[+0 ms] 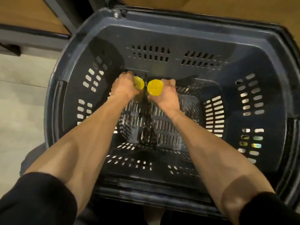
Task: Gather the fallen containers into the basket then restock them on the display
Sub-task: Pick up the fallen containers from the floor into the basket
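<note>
Both my arms reach down into a large dark plastic basket (267, 65) with slotted walls. My left hand (124, 86) grips a container with a yellow lid (139, 83), and my right hand (167, 93) grips a second yellow-lidded container (155, 87). The two containers stand side by side, almost touching, near the far end of the basket floor. Only the lids show plainly; the bodies are hidden by my fingers.
A wooden shelf with a grey metal upright (60, 15) stands at the upper left. Pale floor (19, 98) lies left of the basket. Through the right wall slots, coloured items (257, 145) show outside the basket.
</note>
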A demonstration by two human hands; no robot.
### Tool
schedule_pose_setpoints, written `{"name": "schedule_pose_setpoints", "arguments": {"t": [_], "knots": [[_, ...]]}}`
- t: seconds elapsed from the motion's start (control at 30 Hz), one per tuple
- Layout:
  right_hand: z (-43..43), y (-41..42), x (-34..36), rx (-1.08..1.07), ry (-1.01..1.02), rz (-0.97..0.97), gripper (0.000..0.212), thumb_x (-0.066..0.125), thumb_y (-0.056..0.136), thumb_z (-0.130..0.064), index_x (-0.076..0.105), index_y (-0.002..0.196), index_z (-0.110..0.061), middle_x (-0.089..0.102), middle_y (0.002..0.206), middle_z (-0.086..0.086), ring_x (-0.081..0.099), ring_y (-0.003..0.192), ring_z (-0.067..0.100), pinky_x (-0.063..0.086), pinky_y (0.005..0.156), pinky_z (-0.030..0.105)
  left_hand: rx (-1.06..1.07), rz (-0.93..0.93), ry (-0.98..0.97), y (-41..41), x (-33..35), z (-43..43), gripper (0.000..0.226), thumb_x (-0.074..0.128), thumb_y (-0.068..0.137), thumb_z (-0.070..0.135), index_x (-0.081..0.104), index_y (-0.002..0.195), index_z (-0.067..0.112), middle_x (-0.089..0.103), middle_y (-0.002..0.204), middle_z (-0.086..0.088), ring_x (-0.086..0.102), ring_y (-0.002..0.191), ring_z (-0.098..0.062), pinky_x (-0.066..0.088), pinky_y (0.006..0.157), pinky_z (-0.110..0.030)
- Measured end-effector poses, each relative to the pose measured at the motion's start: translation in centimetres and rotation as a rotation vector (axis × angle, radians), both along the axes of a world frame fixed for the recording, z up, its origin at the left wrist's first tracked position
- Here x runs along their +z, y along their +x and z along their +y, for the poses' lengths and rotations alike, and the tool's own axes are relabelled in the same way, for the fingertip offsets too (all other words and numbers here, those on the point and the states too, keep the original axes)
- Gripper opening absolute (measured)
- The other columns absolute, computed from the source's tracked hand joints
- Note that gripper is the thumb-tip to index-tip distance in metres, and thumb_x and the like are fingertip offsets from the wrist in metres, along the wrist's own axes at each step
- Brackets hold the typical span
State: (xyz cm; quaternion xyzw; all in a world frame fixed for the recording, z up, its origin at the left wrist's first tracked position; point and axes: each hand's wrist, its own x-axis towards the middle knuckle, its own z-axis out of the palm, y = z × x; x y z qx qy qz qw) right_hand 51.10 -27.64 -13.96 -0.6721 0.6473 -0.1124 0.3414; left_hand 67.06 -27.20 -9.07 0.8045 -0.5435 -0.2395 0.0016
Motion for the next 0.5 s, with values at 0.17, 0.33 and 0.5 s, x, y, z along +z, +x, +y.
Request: {"name": "schedule_pose_setpoints", "arguments": {"t": [0.17,0.33,0.5], "knots": [[-0.3,0.7,-0.2,-0.042,0.015,-0.020,0.074,0.088,0.065,-0.038,0.051,0.123,-0.012,0.040,0.123,0.006,0.061,0.098,0.029,0.052,0.083,0.034,0.026,-0.012,-0.017,0.1,-0.2,0.2,0.068,0.084,0.073,0.032,0.051,0.127,0.006,0.054,0.127,-0.016,0.055,0.116,-0.039,0.045,0.096,-0.045],[-0.3,1.5,0.1,-0.045,0.033,-0.032,0.075,0.089,0.065,-0.036,0.049,0.124,-0.012,0.039,0.123,0.006,0.062,0.098,0.030,0.051,0.084,0.037,0.037,0.000,-0.026,0.4,-0.3,0.2,0.066,0.082,0.073,0.032,0.053,0.126,0.006,0.055,0.126,-0.017,0.055,0.115,-0.040,0.045,0.096,-0.045],[-0.1,1.9,0.0,-0.059,0.042,-0.054,0.078,0.088,0.066,-0.034,0.045,0.128,-0.013,0.036,0.125,0.004,0.061,0.100,0.028,0.053,0.087,0.037,0.002,0.014,0.016,1.1,-0.5,0.4,0.069,0.082,0.075,0.031,0.048,0.132,0.008,0.050,0.131,-0.015,0.052,0.120,-0.038,0.044,0.098,-0.046]]}}
